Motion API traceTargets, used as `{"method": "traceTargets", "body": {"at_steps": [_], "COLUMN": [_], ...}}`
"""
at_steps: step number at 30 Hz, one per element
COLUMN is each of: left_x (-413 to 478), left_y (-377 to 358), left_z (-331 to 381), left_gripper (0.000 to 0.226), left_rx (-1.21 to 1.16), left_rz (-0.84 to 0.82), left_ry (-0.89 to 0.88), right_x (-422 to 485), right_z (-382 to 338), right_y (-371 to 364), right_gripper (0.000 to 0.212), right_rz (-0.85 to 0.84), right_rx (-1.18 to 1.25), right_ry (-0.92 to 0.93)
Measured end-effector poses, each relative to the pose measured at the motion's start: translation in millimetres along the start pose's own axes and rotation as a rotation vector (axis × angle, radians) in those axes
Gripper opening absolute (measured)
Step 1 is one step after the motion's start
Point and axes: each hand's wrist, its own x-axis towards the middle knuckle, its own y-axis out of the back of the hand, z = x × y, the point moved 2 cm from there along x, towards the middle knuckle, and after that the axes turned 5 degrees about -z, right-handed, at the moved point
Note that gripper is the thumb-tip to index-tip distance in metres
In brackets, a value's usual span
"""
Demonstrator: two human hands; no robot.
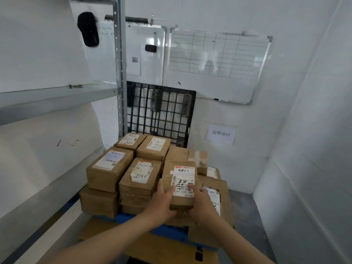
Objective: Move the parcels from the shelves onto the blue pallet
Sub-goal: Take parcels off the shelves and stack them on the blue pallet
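Both hands grasp one brown parcel [181, 180] at its near end. The left hand [163, 201] wraps the near-left corner, thumb up along the side. The right hand [202, 202] holds the near-right corner, with fingers on the white label. The parcel sits at the top right of the stacked parcels [141, 174], long side pointing away from the person, label up with handwritten marks. Cannot tell whether it rests fully on the stack or is slightly lifted.

The stack stands on the blue pallet [167, 231], whose front edge shows below the forearms. Flat cardboard [99, 229] lies under the pallet. The boxes are two to three layers high, most with labels facing up, and a lower parcel [215, 195] lies just right of the held one.

A black pallet [162, 111] leans upright against the wall behind the stack. A grey metal shelf [57, 96] is at left. A gridded whiteboard [219, 60] hangs on the wall, with a paper sign [221, 134] below it.
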Motion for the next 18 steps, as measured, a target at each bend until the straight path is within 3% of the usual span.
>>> {"method": "traceTargets", "body": {"at_steps": [11, 18], "left_x": [57, 82], "left_y": [3, 1], "left_z": [-18, -36], "left_gripper": [0.086, 0.085], "left_rx": [-0.003, 0.229], "left_rz": [-0.074, -0.144], "left_ry": [0.037, 0.038], "right_x": [69, 86], "right_z": [18, 22], "right_y": [-12, -20], "right_gripper": [0.078, 0.079], "right_rz": [-0.052, -0.073], "right_rx": [0.082, 0.071], "right_ry": [-0.001, -0.054]}}
